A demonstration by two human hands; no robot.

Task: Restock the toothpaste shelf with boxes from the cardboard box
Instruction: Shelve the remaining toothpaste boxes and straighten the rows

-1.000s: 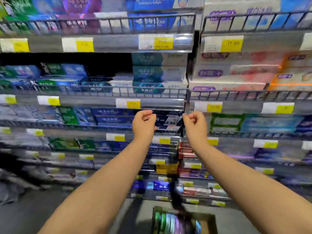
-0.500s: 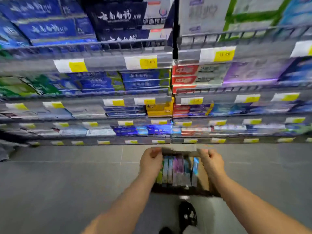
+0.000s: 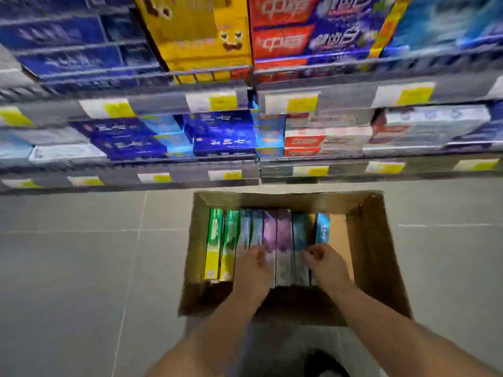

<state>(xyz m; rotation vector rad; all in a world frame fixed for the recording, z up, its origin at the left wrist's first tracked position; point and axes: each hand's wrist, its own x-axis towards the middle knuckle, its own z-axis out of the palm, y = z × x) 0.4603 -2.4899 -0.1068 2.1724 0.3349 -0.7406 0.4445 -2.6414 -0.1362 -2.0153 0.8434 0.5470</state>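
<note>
An open cardboard box [image 3: 373, 254] stands on the floor below the toothpaste shelves [image 3: 345, 170]. Inside it, toothpaste boxes stand on edge in a row: green ones [image 3: 217, 240] at the left, then teal, purple [image 3: 284, 232] and blue [image 3: 322, 229]. Both my arms reach down into the box. My left hand [image 3: 253, 265] lies on the teal and purple boxes with its fingers curled over their upper edges. My right hand [image 3: 326, 263] sits on the blue boxes, fingers curled too. Blur hides whether either hand grips a box.
Shelves packed with blue, yellow [image 3: 196, 31] and red toothpaste packs fill the top of the view, with yellow price tags [image 3: 223, 100] on the rails. Grey floor tiles [image 3: 81, 268] spread left and right of the box. My dark shoe [image 3: 324, 363] is just behind the box.
The view has swung down from the shelves to the floor. My hands dropped from shelf height to the box rim and now rest on the toothpaste boxes inside.
</note>
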